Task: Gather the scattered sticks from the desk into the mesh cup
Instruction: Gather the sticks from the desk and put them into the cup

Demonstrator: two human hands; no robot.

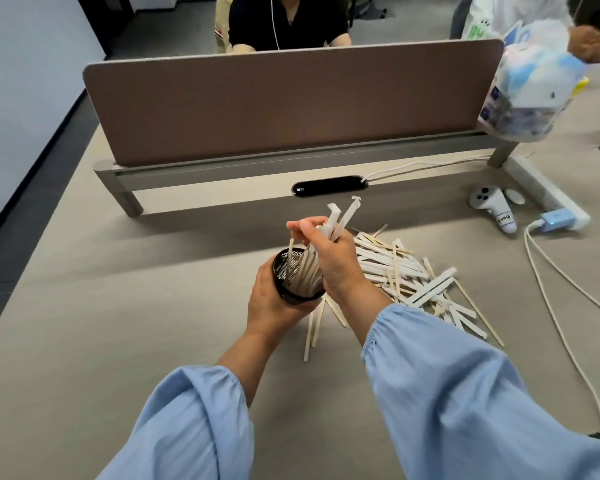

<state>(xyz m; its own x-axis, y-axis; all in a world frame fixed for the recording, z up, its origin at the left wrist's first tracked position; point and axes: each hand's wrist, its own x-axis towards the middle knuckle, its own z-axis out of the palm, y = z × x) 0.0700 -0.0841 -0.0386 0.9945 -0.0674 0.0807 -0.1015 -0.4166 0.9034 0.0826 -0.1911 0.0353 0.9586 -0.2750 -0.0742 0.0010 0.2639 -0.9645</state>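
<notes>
Sticks point(305, 271) stand in held mesh cup point(293, 277).

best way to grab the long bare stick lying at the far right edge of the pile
Pinch the bare stick near its middle, coming straight down from above. It lies flat on the desk, mostly clear of the pile, so fingers can close across its thin width; the ends would likely tip it.
</notes>
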